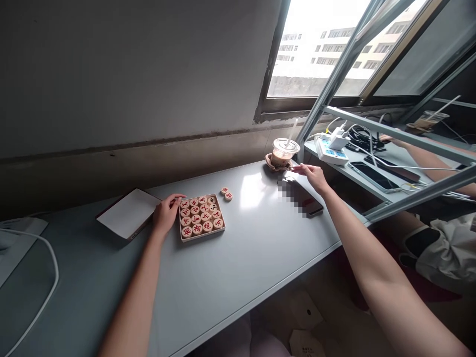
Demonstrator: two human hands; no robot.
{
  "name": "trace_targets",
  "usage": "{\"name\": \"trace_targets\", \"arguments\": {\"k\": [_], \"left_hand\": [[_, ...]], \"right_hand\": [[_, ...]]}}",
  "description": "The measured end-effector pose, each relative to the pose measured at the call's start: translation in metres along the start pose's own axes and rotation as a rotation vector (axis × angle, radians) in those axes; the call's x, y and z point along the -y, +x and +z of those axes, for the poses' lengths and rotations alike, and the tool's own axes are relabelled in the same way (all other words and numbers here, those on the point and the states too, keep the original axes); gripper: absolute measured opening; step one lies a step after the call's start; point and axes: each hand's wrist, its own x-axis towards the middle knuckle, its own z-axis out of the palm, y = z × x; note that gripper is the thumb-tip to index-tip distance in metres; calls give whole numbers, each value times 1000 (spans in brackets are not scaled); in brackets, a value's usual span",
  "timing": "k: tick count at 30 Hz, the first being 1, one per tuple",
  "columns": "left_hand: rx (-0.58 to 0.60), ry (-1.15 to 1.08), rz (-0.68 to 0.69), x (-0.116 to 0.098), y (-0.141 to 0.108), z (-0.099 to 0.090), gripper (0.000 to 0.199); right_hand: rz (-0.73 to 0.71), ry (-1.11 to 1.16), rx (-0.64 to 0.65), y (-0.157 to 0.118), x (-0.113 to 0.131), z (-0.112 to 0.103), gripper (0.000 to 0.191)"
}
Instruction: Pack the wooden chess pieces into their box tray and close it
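Note:
An open shallow box (204, 239) holds rows of round wooden Chinese chess pieces (195, 219) with mostly red characters. My left hand (166, 213) is at its upper left corner, fingers curled against the edge. Two loose pieces (226, 194) lie on the table just beyond the box's upper right corner. Over by the wall, a cardboard cup holder (272, 164) carries a plastic cup (283, 152) with a brown drink and a straw. The fingers of my right hand (311, 176) are pinched at the holder's right edge; their tips are small in view.
The white-lined box lid (129, 213) lies left of my left hand. A dark phone (308, 203), partly pixelated, is below my right forearm. Metal frame bars (334, 74) rise at the right, beyond them a power strip (332, 150) with cables and another phone (374, 177). A white cable (55, 270) curves at far left.

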Motion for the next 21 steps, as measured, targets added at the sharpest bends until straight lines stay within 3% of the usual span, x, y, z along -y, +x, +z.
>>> {"name": "trace_targets", "arguments": {"k": [4,8,11,15,21], "left_hand": [[5,3,-5,-1,0,0,31],[-7,-1,0,-1,0,1,29],[-20,-3,3,-3,0,0,28],[17,-6,-22,-4,0,0,30],[-7,66,-35,-10,-2,-1,29]], "right_hand": [[-206,-124,51,-20,55,36,44],[-483,-190,442,-64,120,112,31],[-639,-398,522,-95,149,161,27],[-735,-509,503,-118,153,187,24],[-713,-482,449,-128,143,186,15]]}}
